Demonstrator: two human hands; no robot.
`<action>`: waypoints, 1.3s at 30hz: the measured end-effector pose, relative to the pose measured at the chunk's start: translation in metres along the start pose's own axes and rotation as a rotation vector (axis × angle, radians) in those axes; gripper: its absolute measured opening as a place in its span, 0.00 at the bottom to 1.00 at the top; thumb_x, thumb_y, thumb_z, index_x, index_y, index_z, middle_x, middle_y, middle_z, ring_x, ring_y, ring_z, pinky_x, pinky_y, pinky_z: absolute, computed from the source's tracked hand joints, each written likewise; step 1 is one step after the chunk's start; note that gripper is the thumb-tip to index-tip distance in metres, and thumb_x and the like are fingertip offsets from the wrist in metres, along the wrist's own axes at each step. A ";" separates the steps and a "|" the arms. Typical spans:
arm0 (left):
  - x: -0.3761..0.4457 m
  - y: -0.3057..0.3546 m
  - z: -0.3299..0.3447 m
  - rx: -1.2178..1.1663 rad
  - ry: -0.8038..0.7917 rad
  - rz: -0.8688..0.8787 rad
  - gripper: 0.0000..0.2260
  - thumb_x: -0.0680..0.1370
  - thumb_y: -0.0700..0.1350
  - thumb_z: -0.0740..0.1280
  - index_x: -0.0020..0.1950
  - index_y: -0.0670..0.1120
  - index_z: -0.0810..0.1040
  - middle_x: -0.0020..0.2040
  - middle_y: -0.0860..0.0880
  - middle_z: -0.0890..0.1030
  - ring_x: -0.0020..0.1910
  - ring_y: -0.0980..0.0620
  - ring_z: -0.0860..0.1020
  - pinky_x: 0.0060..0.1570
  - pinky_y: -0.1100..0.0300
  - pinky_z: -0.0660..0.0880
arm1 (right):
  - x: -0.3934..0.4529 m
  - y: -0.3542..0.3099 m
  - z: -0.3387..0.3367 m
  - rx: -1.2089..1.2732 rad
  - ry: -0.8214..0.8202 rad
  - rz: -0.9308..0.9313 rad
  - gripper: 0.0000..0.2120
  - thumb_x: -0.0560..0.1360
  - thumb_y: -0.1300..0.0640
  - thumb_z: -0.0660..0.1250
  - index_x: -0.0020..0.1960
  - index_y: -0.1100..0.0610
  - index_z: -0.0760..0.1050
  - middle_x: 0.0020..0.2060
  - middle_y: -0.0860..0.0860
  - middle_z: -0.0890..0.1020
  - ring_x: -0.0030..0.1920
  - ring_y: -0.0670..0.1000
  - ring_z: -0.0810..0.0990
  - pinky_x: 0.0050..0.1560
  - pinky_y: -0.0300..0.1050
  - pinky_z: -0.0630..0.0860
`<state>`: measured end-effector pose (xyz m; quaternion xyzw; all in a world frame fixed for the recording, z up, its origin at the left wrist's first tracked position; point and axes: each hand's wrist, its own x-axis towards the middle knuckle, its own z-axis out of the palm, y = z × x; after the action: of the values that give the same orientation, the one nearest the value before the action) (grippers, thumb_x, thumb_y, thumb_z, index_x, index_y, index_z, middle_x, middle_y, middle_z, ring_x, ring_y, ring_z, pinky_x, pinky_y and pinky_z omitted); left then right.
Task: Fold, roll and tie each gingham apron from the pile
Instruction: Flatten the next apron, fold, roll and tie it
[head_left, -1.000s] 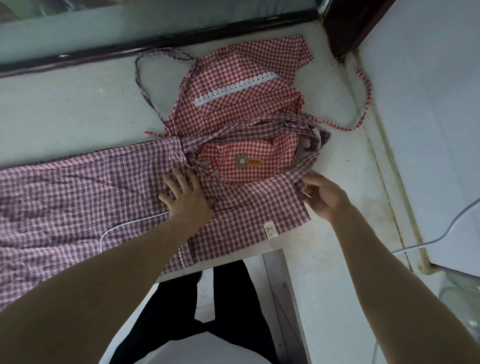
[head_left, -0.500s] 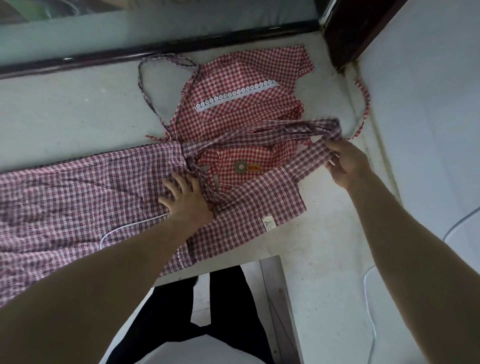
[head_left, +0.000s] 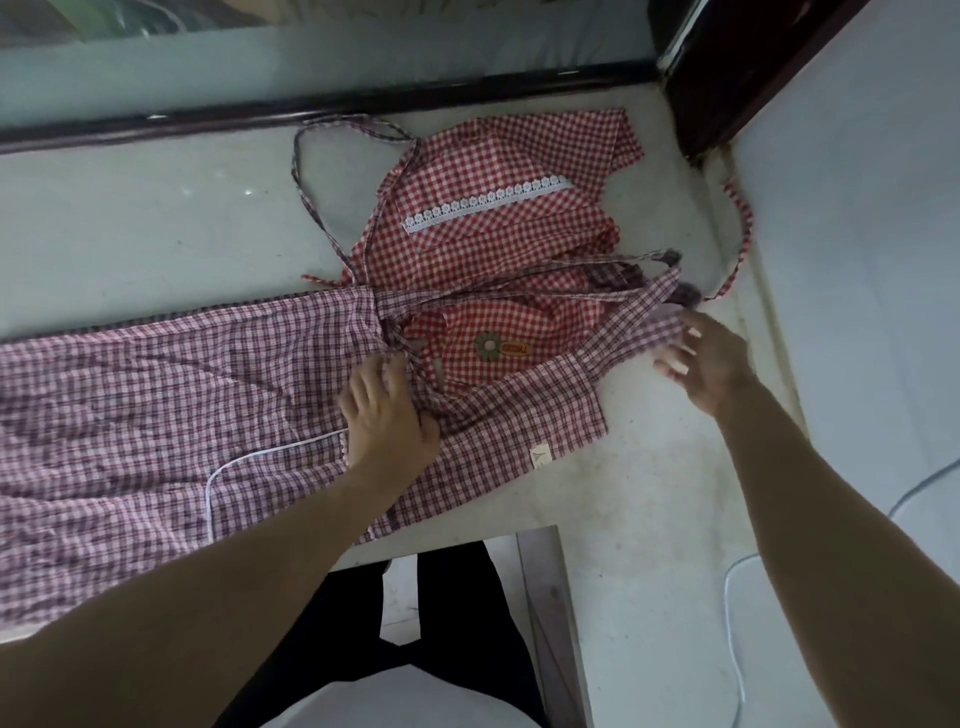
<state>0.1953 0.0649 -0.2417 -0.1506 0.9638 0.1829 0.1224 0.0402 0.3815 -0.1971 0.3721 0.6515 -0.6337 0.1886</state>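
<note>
Left hand presses fingers-down on the waist of the dark-red-and-white checked cotton apron, holding nothing. Right hand hangs open with fingers spread, just right of that apron's bib strap; contact unclear. Bright-red gingham apron with white lace trim lies behind and partly under it, on the pale grey counter.

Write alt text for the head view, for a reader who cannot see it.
A person's left hand presses a purple-checked gingham apron flat on a pale counter, while the right hand hovers open by its strap. A red gingham apron lies behind.
</note>
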 end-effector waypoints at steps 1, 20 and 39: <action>-0.006 0.004 0.004 -0.034 0.092 0.132 0.27 0.71 0.48 0.71 0.67 0.41 0.68 0.64 0.38 0.69 0.64 0.37 0.68 0.65 0.37 0.67 | -0.006 0.008 0.002 -0.028 0.030 0.043 0.05 0.81 0.56 0.63 0.52 0.57 0.76 0.36 0.51 0.77 0.37 0.50 0.74 0.38 0.45 0.70; 0.049 0.062 -0.049 -0.301 -0.124 0.263 0.06 0.80 0.46 0.65 0.48 0.45 0.78 0.42 0.50 0.80 0.40 0.50 0.78 0.41 0.56 0.77 | -0.025 0.057 0.010 -0.645 0.030 0.097 0.35 0.61 0.44 0.82 0.60 0.61 0.78 0.61 0.56 0.82 0.58 0.58 0.81 0.61 0.54 0.78; 0.154 0.085 -0.079 0.084 -0.025 0.475 0.01 0.77 0.42 0.67 0.47 0.45 0.77 0.43 0.50 0.77 0.42 0.49 0.75 0.41 0.57 0.70 | 0.004 -0.037 0.036 -0.178 -0.317 -0.026 0.42 0.50 0.58 0.87 0.62 0.56 0.78 0.56 0.54 0.85 0.59 0.58 0.82 0.63 0.54 0.74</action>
<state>0.0104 0.0712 -0.1880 0.0879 0.9773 0.1683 0.0939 0.0027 0.3502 -0.1792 0.2410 0.6717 -0.6267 0.3131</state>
